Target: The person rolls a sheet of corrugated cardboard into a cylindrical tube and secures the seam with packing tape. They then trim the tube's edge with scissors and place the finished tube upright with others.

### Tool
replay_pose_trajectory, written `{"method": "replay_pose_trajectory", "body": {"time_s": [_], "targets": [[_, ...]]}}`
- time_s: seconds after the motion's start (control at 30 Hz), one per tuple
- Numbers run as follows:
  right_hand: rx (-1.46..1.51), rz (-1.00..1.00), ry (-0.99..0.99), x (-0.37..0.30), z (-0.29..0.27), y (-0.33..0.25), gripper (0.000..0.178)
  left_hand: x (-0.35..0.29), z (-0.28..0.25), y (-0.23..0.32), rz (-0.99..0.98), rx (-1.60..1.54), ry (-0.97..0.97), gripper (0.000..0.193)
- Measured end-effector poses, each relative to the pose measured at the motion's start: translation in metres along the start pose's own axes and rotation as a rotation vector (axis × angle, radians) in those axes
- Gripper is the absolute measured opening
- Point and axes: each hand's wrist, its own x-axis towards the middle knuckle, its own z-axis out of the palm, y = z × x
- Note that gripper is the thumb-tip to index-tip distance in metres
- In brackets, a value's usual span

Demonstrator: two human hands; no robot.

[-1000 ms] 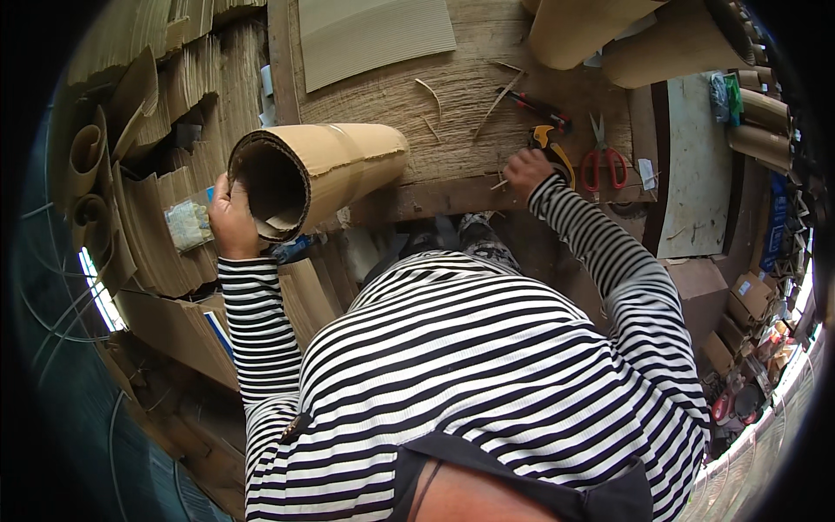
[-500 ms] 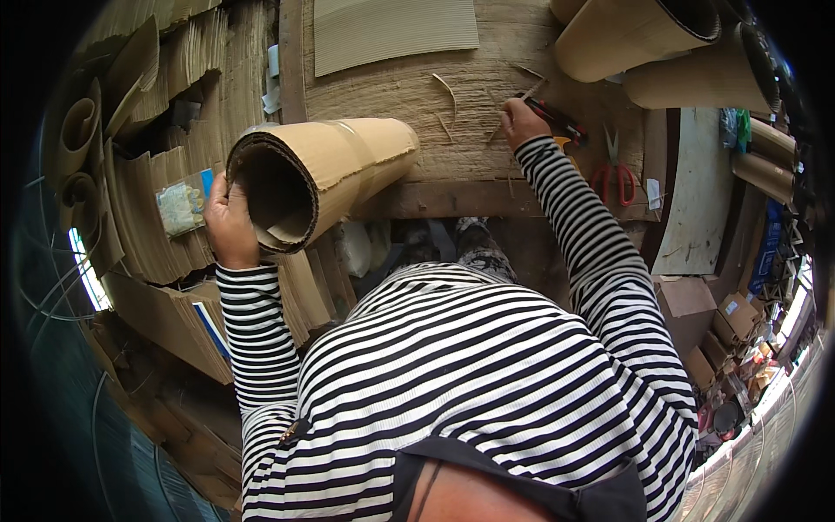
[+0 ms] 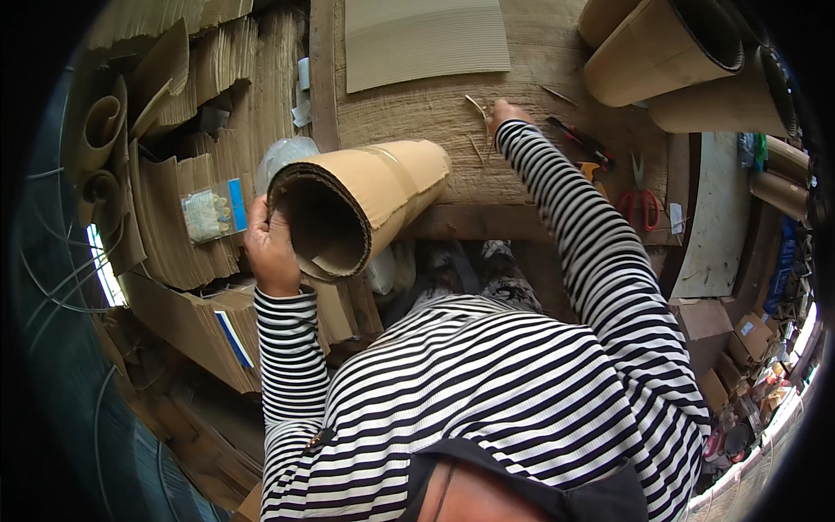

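Note:
My left hand (image 3: pixel 272 248) grips the near-left rim of a tan cardboard tube (image 3: pixel 400 178), thumb at the opening and fingers hidden behind the wall. A strip of tape crosses the tube, which lies tilted over the front edge of the wooden table (image 3: pixel 417 113). Its open end faces me and shows a layered corrugated edge. Out over the table, my right hand (image 3: pixel 509 113) has its fingers curled together; what they hold, if anything, is hidden. Beside it lie thin cardboard strips (image 3: pixel 477 109). Right of it are a red-and-black tool (image 3: pixel 578 139), an orange-handled tool (image 3: pixel 593 172) and red-handled scissors (image 3: pixel 641 196).
A flat corrugated sheet (image 3: pixel 426 43) lies at the table's far side. More cardboard tubes (image 3: pixel 661 43) stand at the far right. Stacked cardboard (image 3: pixel 165 209) fills the left, with a clear packet (image 3: pixel 209 213) on it. Clear plastic (image 3: pixel 287 155) sits behind the tube.
My right hand has moved left and away from the red-and-black tool, toward the thin strips. My left hand keeps its grip on the tube. The whole view has shifted slightly.

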Motion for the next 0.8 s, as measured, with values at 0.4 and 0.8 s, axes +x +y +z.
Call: {"method": "replay_pose_trajectory", "body": {"time_s": [0.4, 0.8], "targets": [[-0.025, -0.018, -0.145, 0.020, 0.048, 0.001, 0.039, -0.005, 0.001, -0.002, -0.048, -0.045, 0.017, 0.036], [-0.153, -0.189, -0.080, 0.012, 0.081, 0.003, 0.039, 0.008, 0.001, -0.001, -0.028, -0.101, -0.038, 0.034]]}}
